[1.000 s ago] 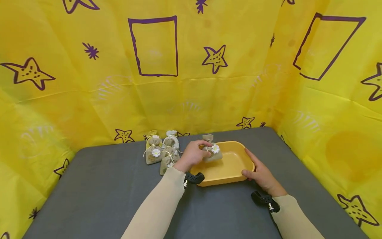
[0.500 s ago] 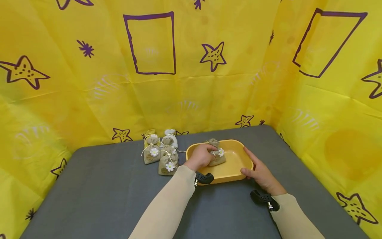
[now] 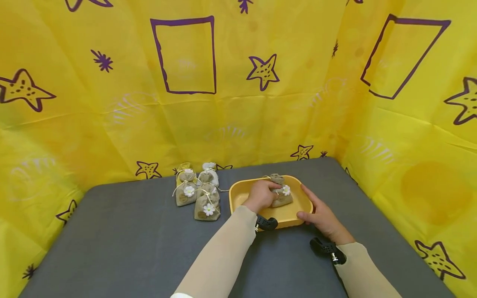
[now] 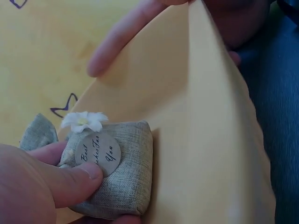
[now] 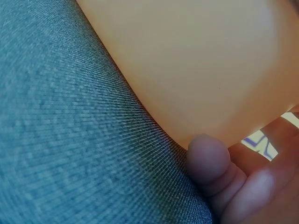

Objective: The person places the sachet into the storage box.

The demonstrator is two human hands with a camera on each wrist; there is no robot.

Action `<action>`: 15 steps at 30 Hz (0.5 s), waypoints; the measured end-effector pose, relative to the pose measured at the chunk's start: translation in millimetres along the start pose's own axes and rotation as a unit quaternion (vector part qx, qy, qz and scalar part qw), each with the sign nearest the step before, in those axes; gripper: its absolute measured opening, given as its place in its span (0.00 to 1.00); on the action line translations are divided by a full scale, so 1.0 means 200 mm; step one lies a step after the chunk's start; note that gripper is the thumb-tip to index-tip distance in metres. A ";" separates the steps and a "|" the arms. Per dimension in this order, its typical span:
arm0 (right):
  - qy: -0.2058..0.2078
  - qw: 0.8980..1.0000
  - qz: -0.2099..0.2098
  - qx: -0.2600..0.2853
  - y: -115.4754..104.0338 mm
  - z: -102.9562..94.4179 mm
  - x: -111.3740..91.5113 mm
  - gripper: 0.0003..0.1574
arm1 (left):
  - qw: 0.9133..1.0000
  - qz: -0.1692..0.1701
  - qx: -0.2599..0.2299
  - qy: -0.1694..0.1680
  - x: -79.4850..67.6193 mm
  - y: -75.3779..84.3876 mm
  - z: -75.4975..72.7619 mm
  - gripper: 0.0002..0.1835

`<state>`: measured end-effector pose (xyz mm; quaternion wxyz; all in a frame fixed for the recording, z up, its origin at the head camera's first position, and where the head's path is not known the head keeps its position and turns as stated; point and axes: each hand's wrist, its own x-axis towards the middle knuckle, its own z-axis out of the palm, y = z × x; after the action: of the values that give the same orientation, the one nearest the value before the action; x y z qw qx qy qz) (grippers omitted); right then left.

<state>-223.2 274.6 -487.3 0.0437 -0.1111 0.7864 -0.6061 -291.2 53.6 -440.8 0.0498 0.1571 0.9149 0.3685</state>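
Note:
My left hand (image 3: 262, 194) reaches into a yellow plastic tray (image 3: 242, 188) and grips a beige drawstring pouch (image 3: 282, 198) with a white flower on it. In the left wrist view the thumb presses the round "Best Wishes For You" label of the pouch (image 4: 133, 154), beside the tray's wall. My right hand (image 3: 322, 217) holds the tray's right end, thumb at the near corner and fingers along the right side. The right wrist view shows a fingertip (image 5: 209, 158) against the tray's outer wall (image 5: 196, 60), low by the grey cloth.
Left of the tray stand several pouches: a beige one in front (image 3: 207, 207), another beige one (image 3: 185, 194), a yellow one (image 3: 179, 176) and a white one (image 3: 210, 171). A yellow patterned curtain (image 3: 238, 111) encloses the grey table (image 3: 123, 231) at the back and sides.
My left hand has carried the beige pouch rightward and down into the tray, toward its right half. The right hand has kept its hold on the tray's end.

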 end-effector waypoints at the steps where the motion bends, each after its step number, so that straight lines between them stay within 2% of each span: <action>1: 0.001 1.000 0.000 0.000 0.00 0.00 0.00 0.57 | 1.000 0.006 0.005 -0.001 0.01 0.00 0.01 0.17; 7: -0.005 1.000 -0.002 0.007 0.00 0.00 0.00 0.57 | 1.000 0.021 0.005 -0.014 0.04 0.04 0.06 0.18; 15: -0.005 1.000 -0.008 0.004 0.01 -0.01 0.00 0.56 | 1.000 0.018 -0.019 -0.017 0.05 0.06 0.07 0.18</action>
<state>-224.3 276.2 -489.1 0.0437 -0.1200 0.7826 -0.6093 -295.3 74.6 -443.5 0.0613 0.1789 0.9039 0.3838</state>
